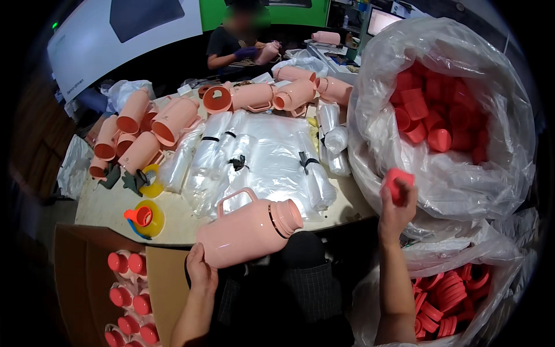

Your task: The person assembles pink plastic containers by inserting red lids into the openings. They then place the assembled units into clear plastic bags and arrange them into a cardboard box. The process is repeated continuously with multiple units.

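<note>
Left hand [199,269] grips the base of the pink flask [248,231] at lower centre, over the worktop [179,217] edge; right hand [396,205] holds a red cap [398,184], probably from the bag [491,173]. Steady the flask, seat the cap squarely.

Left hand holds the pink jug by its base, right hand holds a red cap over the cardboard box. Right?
Not quite. The head view shows the right hand holding the red cap beside the clear bag of red caps, not over the box. The left hand does hold the pink jug by its base.
</note>
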{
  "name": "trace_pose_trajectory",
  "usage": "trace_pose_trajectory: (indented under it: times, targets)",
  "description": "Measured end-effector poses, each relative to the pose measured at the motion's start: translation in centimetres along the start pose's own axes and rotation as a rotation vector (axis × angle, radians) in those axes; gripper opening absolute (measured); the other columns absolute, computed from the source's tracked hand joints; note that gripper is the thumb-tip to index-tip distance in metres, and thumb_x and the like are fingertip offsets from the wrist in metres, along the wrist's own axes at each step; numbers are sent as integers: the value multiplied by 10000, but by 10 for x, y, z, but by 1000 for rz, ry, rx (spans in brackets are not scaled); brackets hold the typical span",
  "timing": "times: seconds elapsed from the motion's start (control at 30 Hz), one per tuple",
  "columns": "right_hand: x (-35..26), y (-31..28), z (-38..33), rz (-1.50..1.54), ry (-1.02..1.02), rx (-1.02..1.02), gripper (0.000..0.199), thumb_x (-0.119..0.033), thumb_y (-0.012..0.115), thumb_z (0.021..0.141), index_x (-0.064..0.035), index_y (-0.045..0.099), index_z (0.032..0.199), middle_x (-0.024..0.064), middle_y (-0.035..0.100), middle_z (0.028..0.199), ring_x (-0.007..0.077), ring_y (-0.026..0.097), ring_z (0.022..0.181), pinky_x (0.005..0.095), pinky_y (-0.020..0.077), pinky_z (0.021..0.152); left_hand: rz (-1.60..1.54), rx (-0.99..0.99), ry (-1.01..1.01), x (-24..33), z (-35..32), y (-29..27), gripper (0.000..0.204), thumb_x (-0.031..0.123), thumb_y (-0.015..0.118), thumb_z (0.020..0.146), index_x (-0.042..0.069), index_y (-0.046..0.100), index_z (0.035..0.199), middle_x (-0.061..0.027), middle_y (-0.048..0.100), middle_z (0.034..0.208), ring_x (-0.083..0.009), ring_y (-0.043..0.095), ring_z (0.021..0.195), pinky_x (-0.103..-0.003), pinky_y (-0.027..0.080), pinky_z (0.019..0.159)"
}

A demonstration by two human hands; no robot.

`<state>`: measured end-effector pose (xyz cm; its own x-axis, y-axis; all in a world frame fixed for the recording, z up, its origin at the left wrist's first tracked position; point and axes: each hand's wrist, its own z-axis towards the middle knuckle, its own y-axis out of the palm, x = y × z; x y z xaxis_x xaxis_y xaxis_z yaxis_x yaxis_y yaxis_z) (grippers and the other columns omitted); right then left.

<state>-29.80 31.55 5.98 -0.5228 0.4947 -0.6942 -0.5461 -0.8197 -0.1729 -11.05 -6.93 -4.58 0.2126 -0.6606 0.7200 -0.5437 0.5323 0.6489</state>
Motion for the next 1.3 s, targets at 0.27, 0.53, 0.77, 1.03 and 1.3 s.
trace_pose_trajectory:
  times: [0.27, 0.53, 0.77, 1.03, 1.3]
  targets:
    - [-21, -17, -96, 1306, 1278, -356, 457, -385, 615, 979, -46, 564, 1283, 132, 620, 1286, 263, 618, 1166, 438, 496, 1026, 106, -9, -30, 2, -50, -21, 331, 221, 439, 1071, -24, 572, 1249, -159, 662, 1228, -266, 654, 1127, -404, 524, 993]
    - [-81, -3, -139, 289, -104, -747, 592, -477, 434, 1032, -7, 557, 1371, 218, 579, 1357, 376, 562, 1242, 453, 422, 1067, 11, 20, -345, -9, -86, -46, 331, 187, 454, 1060, -65, 569, 1241, -169, 666, 1219, -253, 662, 1103, -375, 532, 961]
    - [-67, 7, -167, 677, 1144, -571, 483, -426, 403, 1057, -14, 568, 1248, 149, 657, 1145, 257, 635, 1053, 380, 499, 964, 834, -366, 805, 34, -102, 4, 246, 225, 489, 1034, 5, 590, 1076, -65, 632, 997, -191, 596, 853, -355, 489, 786]
    - [-78, -18, -245, 639, 1055, -580, 408, -307, 458, 1071, -28, 499, 1366, 124, 579, 1304, 222, 564, 1208, 381, 454, 1048, 468, -175, 336, 49, -59, 36, 502, 325, 469, 1012, -50, 443, 1345, -164, 583, 1217, -257, 603, 1103, -363, 498, 949]
    - [-65, -172, -158, -267, 463, -253, 413, -25, 698, 839, -18, 529, 1217, 106, 577, 1041, 220, 596, 902, 313, 502, 816, 869, -959, 172, 0, -41, 63, 322, -9, 761, 577, 69, 599, 844, -71, 558, 835, -222, 581, 937, -474, 385, 1113]
